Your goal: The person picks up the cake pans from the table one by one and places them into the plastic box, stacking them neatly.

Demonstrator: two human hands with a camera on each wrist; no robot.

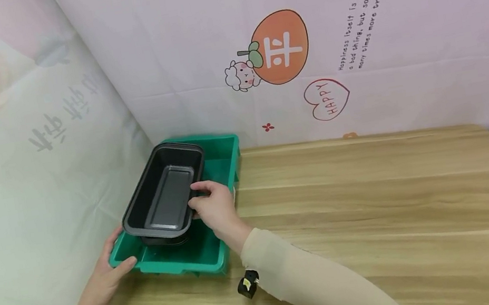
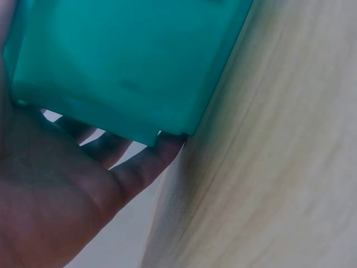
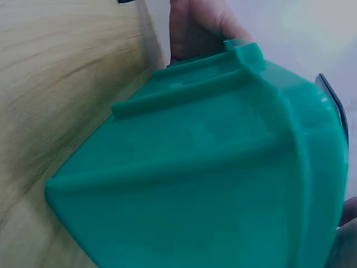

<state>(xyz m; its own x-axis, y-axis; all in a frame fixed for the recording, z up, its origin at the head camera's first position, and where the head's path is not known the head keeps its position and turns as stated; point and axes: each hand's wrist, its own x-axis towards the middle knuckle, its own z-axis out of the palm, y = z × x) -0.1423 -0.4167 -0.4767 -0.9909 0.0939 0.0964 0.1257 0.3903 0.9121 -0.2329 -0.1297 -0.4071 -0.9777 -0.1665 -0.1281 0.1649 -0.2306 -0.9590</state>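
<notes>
A dark loaf pan (image 1: pixel 171 193) lies at a slant across a green plastic bin (image 1: pixel 220 148). Beneath its near end shows the edge of another dark item (image 1: pixel 167 240), mostly hidden. My right hand (image 1: pixel 218 207) pinches the pan's right rim between thumb and fingers. At the bin's near left corner, my left hand (image 1: pixel 104 281) grips the bin, thumb over the rim and the other fingers against its outer side. The left wrist view shows the left hand's fingers (image 2: pixel 148 167) spread along the bin's underside edge.
The bin stands on a wood-grain table (image 1: pixel 378 206), close to a pale cloth wall (image 1: pixel 40 195) on the left. A printed cloth (image 1: pixel 266 106) hangs behind. The tabletop stretches away to the right. Black straps (image 1: pixel 248 283) sit at both wrists.
</notes>
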